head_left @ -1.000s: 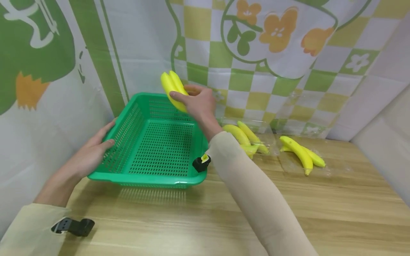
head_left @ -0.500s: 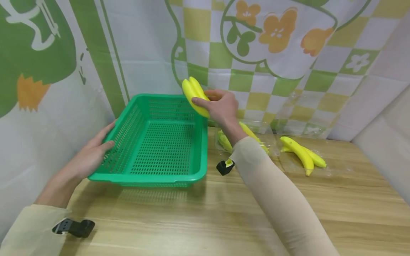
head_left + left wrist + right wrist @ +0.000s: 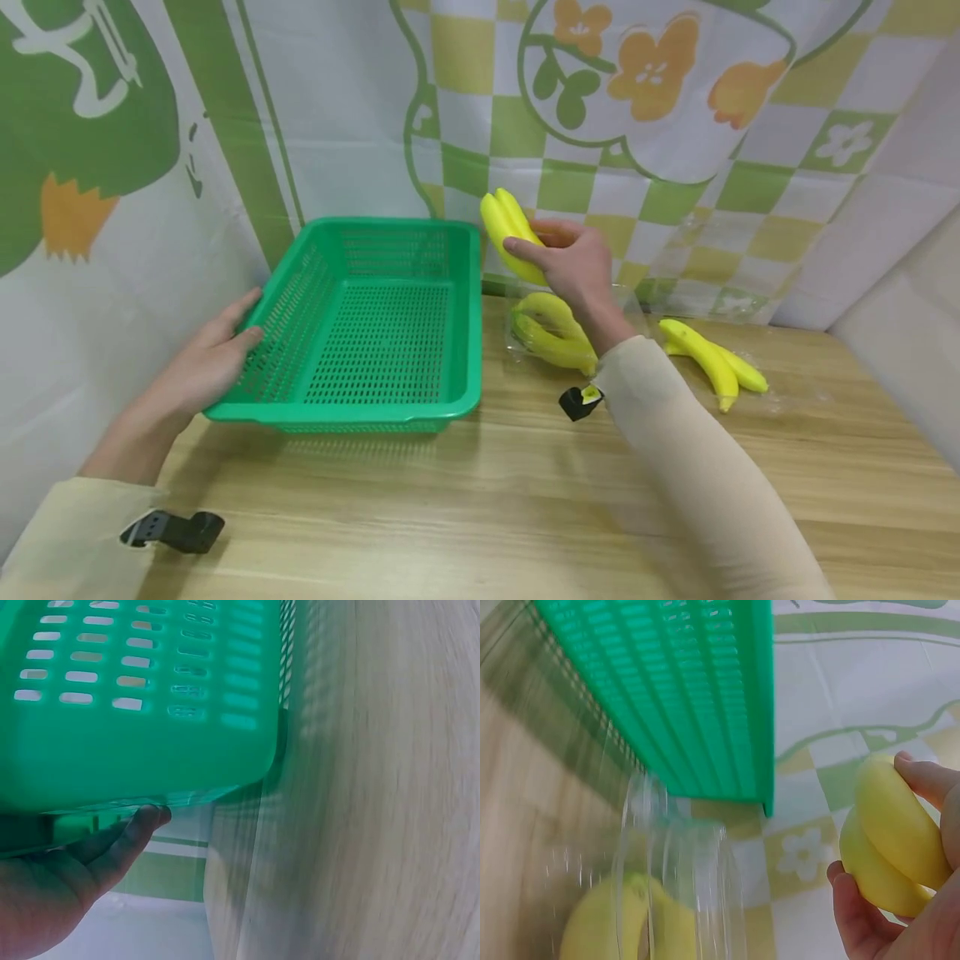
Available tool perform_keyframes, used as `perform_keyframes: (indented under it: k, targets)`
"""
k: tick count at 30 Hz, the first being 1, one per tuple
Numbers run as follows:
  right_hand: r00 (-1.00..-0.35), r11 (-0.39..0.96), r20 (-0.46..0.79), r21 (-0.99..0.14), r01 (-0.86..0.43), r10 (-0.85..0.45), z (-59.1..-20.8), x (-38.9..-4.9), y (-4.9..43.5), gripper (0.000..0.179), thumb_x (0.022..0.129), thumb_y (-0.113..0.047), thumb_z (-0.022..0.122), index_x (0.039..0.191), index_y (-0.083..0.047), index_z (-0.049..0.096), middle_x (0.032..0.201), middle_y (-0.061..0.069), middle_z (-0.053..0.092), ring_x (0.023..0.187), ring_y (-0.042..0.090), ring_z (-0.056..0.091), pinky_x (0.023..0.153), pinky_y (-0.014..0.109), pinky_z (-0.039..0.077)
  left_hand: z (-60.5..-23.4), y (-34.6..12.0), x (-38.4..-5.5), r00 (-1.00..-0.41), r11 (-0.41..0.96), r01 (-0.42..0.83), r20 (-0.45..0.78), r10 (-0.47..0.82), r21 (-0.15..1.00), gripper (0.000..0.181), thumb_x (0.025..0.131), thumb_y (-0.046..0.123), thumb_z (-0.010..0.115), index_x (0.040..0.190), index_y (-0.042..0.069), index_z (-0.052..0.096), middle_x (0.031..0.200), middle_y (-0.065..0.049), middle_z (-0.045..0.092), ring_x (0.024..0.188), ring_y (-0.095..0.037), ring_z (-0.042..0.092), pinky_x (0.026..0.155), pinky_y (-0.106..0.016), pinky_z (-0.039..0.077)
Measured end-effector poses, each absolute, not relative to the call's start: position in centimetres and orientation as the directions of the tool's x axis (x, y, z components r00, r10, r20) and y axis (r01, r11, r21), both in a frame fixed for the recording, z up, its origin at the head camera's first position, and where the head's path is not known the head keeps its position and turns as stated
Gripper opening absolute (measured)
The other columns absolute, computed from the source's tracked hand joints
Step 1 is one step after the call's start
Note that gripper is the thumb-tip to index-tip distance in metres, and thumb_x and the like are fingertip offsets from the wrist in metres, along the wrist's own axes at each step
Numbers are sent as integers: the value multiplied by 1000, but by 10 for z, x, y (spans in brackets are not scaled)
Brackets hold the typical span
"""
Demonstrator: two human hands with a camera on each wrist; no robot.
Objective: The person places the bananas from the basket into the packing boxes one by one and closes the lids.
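My left hand (image 3: pixel 206 358) grips the left rim of a green perforated plastic basket (image 3: pixel 337 412), thumb over the edge. In the left wrist view that hand (image 3: pixel 71 885) sits at the rim, with the basket's slotted wall (image 3: pixel 90 735) beside it. Two yellow bananas (image 3: pixel 504 218), side by side, are pinched between the thumb and fingers of my right hand (image 3: pixel 577 262). They are raised just right of the basket's far right corner, in front of the cloth. From the right wrist the bananas (image 3: pixel 892 832) show close up, their near ends hidden by the hand (image 3: pixel 934 900).
Below my right hand, a clear plastic container (image 3: pixel 513 350) holds bananas (image 3: pixel 551 329), partly hidden by the wrist. Farther right, two crossed bananas (image 3: pixel 701 354) lie on clear plastic. A patterned cloth (image 3: pixel 637 167) hangs behind the wooden table (image 3: pixel 450 517).
My right hand has moved right with the two bananas, from over the basket's far right corner to above the clear container. The left hand stays on the basket.
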State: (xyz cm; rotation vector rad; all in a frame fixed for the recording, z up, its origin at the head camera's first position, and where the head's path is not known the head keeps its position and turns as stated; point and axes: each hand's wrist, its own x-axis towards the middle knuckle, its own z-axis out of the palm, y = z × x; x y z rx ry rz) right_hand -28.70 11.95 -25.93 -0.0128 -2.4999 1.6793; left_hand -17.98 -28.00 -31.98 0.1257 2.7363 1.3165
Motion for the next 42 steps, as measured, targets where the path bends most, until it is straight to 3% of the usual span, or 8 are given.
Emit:
perform_keyframes:
  k: [14, 23, 32, 42]
  targets:
    - [-988, 411, 104, -910, -49, 114, -255, -277, 170, 66, 66, -52, 88, 124, -26, 70, 123, 0, 70, 106, 15, 66, 85, 27, 54, -317, -272, -178, -991, 617, 43, -43, 124, 786, 59, 109, 35, 21, 159, 22, -8, 166, -13, -9, 149, -48, -8, 114, -73, 4]
    - [-981, 488, 120, -872, -31, 153, -264, -264, 212, 72, 65, -59, 85, 127, -25, 68, 127, -1, 69, 107, 14, 62, 76, 22, 53, -317, -271, -180, -989, 618, 27, -68, 129, 786, 59, 109, 35, 21, 158, 25, -10, 166, -12, -11, 149, -48, -8, 113, -74, 6]
    - [-964, 552, 138, -834, 11, 227, -275, -252, 248, 70, 67, -63, 82, 127, -28, 68, 128, -2, 67, 98, 11, 61, 70, 19, 54, -317, -270, -179, -989, 606, 35, -59, 135, 795, 59, 109, 35, 21, 158, 25, -10, 166, -10, -11, 150, -45, -10, 114, -73, 4]
    - [-931, 531, 126, -843, 82, 343, -288, -243, 281, 69, 69, -60, 82, 128, -29, 68, 124, -8, 67, 89, 6, 61, 65, 16, 53, -317, -273, -177, -989, 599, 35, -59, 136, 800, 59, 108, 37, 21, 158, 28, -11, 166, -9, -13, 149, -46, -12, 112, -74, 3]
